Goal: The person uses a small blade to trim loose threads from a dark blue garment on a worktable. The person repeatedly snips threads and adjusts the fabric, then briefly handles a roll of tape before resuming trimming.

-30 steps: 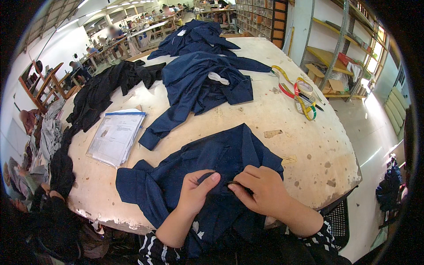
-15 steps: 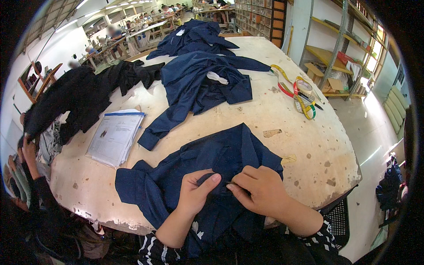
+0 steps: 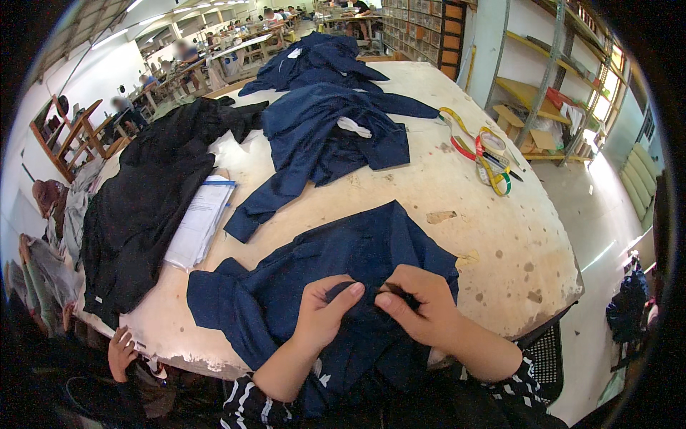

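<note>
A navy blue garment (image 3: 286,286) lies rumpled on the table in front of me, its lower part hanging over the near edge. My left hand (image 3: 323,309) pinches a small fold of it between thumb and fingers. Close by on the right, with a small gap between the two, my right hand (image 3: 420,304) is closed in a pinch. A small dark thing shows at its fingertips, too small to tell what it is. Both hands are just above the garment's middle.
Black garment (image 3: 150,193) at left, partly over papers in a clear sleeve (image 3: 200,222). Two navy garments (image 3: 314,136) (image 3: 307,61) lie farther back. A tape measure (image 3: 464,146) and tape roll (image 3: 493,141) lie right. A co-worker's hand (image 3: 121,354) is at the left edge.
The co-worker at left has laid the black garment down flat, covering part of the papers, and let go. My right hand has shifted slightly, widening the gap to my left hand.
</note>
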{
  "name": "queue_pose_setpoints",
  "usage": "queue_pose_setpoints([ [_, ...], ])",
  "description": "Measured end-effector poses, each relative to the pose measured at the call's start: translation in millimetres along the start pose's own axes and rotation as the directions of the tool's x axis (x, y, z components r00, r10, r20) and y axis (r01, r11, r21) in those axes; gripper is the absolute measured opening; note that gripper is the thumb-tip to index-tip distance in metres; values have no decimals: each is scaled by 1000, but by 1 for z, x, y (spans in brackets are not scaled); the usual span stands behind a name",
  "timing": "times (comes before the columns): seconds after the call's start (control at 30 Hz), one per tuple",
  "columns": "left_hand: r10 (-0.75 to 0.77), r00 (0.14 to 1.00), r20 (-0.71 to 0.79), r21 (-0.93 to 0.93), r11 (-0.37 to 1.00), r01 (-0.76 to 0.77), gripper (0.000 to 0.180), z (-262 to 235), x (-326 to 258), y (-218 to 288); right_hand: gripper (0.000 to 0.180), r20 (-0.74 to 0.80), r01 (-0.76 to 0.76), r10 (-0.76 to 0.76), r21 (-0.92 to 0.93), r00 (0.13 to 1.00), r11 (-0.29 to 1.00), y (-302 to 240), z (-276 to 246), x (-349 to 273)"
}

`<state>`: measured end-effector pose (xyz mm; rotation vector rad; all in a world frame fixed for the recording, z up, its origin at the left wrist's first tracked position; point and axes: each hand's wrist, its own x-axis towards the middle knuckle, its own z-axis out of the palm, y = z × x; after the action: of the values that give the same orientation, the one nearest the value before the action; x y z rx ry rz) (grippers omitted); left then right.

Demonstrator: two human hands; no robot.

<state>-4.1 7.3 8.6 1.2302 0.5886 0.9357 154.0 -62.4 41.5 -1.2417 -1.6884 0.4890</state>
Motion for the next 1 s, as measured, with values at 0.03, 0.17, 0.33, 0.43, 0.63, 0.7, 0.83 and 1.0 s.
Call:
queue_pose_setpoints([
  [0.03,17,1000,-20,3,1000,-16,14,0,-1,-1,15,-5,-28,28,7,1000,1000,0,-2,0],
  [0.17,112,994,7,-40,993,-112,15,-4,1,-4,19,-145,-71,69,-7,987,997,-9,-4,4],
  [0.33,297,946,132,366,872,-325,12,-8,5,1,25,58,-266,261,299,964,916,8,2,2],
  [0.43,439,881,176,639,630,-442,16,0,2,13,22,106,-401,389,133,915,907,-1,-10,8],
  [0.63,401,878,260,772,460,-439,16,-3,5,17,15,-3,-153,153,28,988,988,8,-1,4],
  [0.7,320,906,279,803,440,-402,16,-7,5,19,17,-10,-237,238,71,971,969,-1,-6,6],
  [0.83,210,940,268,807,485,-339,13,-6,2,19,22,-86,-194,193,2,977,981,-2,-3,5],
  [1.0,190,934,302,755,551,-356,14,-7,4,20,22,-265,-93,73,-64,962,994,4,6,6],
])
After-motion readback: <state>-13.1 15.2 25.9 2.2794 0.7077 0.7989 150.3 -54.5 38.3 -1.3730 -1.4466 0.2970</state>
